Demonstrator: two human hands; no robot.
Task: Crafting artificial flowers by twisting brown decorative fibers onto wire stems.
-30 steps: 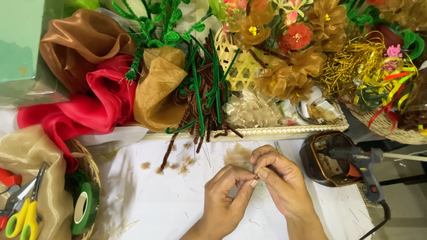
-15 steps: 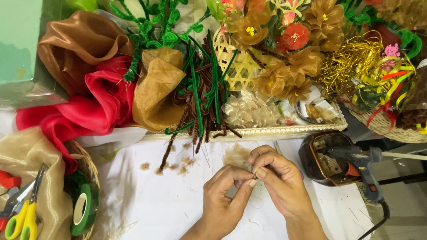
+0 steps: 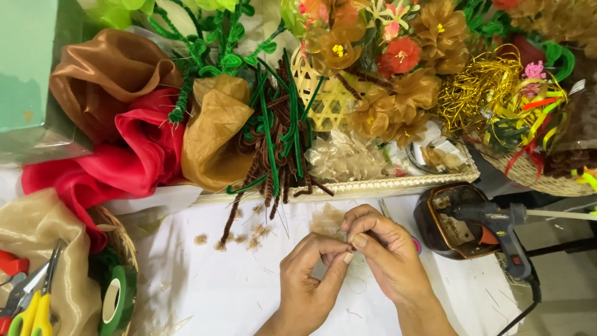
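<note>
Head view. Both hands work at the lower centre of the white worktop (image 3: 205, 292). The left hand (image 3: 311, 280) and the right hand (image 3: 382, 252) meet fingertip to fingertip. Each grip is closed: thumb and forefinger of both hands pinch 1 small beige tuft (image 3: 328, 219), most of which is hidden behind the fingers. Only a pale fringe of it shows just above the knuckles, close over the worktop surface.

Loose brown fibre bits (image 3: 239, 239) lie scattered on the worktop to the left of the hands, apart from them.

A black glue gun (image 3: 497, 227) rests to the right of the right hand, its body across a dark brown bowl (image 3: 444, 218); its cord runs off the lower right edge.

At the lower left, a roll of green tape (image 3: 115, 298) sits in a wicker basket (image 3: 127, 242). Scissors with yellow handles (image 3: 31, 308) lie just beside it on beige fabric (image 3: 37, 230).

Behind the hands, a cream tray (image 3: 385, 185) holds brown and green pipe cleaners (image 3: 273, 143), whose ends hang over the tray rim. Red fabric (image 3: 124, 162) and brown fabric (image 3: 109, 74) are bunched at the upper left. Orange and brown artificial flowers (image 3: 398, 62) and gold ribbon curls (image 3: 479, 87) fill the upper right.
</note>
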